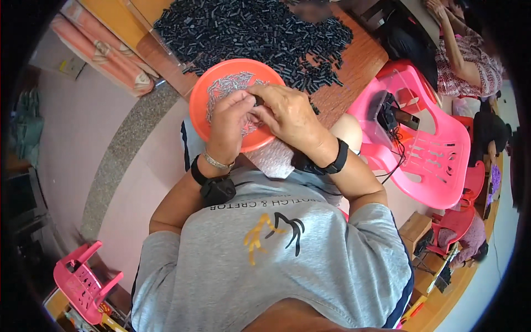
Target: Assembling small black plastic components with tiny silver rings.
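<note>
My left hand [229, 115] and my right hand [294, 113] meet over an orange plastic bowl [199, 106], fingers pinched together. Between their fingertips shows a small black piece [258, 100], mostly covered, so its exact shape is hidden. Many thin silvery metal pieces [222, 87], too small to name surely, lie inside the bowl beneath my hands. Just beyond the bowl a wide heap of short black cylindrical pieces [249, 41] spreads over the brown wooden table [362, 55].
Pink plastic chairs stand at the right [437, 166] and lower left [83, 285]. On the near-right chair sits a black device [387, 113] with cables. Another person [464, 63] is at the upper right, and a striped cloth [105, 50] hangs left of the table.
</note>
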`<state>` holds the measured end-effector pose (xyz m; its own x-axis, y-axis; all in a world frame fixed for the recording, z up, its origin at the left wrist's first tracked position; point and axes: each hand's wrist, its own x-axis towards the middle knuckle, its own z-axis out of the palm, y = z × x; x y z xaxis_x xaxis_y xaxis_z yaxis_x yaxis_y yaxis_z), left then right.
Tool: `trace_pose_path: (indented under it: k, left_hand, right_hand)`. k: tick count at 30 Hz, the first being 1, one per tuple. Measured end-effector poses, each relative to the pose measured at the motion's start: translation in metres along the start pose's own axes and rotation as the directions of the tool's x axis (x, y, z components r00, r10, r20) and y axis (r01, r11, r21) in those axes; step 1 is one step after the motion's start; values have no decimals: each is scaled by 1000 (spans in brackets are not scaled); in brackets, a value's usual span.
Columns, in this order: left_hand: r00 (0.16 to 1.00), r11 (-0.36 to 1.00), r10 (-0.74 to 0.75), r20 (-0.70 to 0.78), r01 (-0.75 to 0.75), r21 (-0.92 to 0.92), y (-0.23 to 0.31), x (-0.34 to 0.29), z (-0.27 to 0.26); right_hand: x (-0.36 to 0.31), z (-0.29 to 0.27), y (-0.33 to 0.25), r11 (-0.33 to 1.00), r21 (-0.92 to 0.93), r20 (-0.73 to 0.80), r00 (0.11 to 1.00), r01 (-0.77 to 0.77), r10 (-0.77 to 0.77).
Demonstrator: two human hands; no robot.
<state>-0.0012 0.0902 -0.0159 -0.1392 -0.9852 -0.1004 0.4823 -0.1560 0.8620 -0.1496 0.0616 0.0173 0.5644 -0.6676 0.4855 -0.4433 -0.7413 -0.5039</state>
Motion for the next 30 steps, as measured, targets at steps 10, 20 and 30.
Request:
trace_pose_path:
  k: [10, 20, 30]
  left_hand:
    - [998, 994, 55, -34, -52, 94, -3, 3, 0]
    - [998, 996, 37, 47, -41, 75, 2, 3, -5]
    - [999, 999, 35, 31, -36, 36, 19, -7, -7]
  right_hand:
    - [-2, 9, 8, 999, 9, -70, 997, 39, -38]
    - [8, -15, 9, 987, 122, 6, 995, -104, 104]
    - [130, -151, 103, 889, -349, -337, 925, -296, 176]
